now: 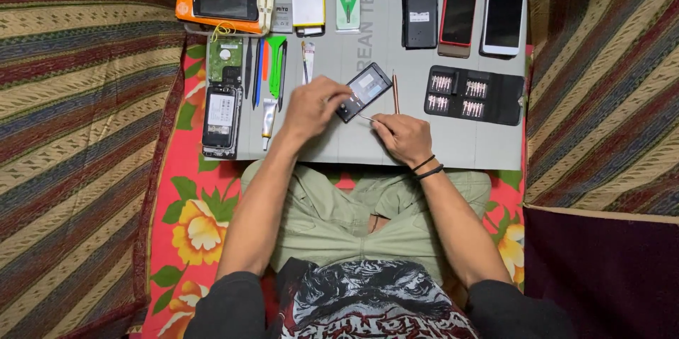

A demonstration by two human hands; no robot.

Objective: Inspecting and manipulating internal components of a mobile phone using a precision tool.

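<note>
Phone (363, 90): small dark handset, lies tilted on the grey mat (460, 148), about mid-mat, just left of the thin copper-coloured rod (395, 93). Looks opened, back side up, pale rectangle (battery or label, can't tell) showing inside.
Left hand (312, 107): fingers curled over the phone's lower-left end, pinning it to the mat.
Right hand (402, 137): pinched closed around a thin metal tool (367, 119), tip pointing at the phone's lower edge; whether tip touches is too small to tell.
Risk, slip: tool is thin and phone is held at one end only; a hard push could make the tip skid into the left fingers or gouge the internals.
Risk, pivot: phone sits at an angle, so side force may spin it out from under the left hand.
Risk, lost parts: any tiny screw freed here can roll off the mat onto the floral cloth (201, 219) and vanish in the pattern.
Risk, clutter: rod lies just beside the phone, open black bit case (474, 95) near the right hand (an elbow sweep could scatter bits).
Nearby: pry tools (272, 70) and another opened phone (221, 116) at left, three phones (460, 17) along the top edge, well apart from the work.
</note>
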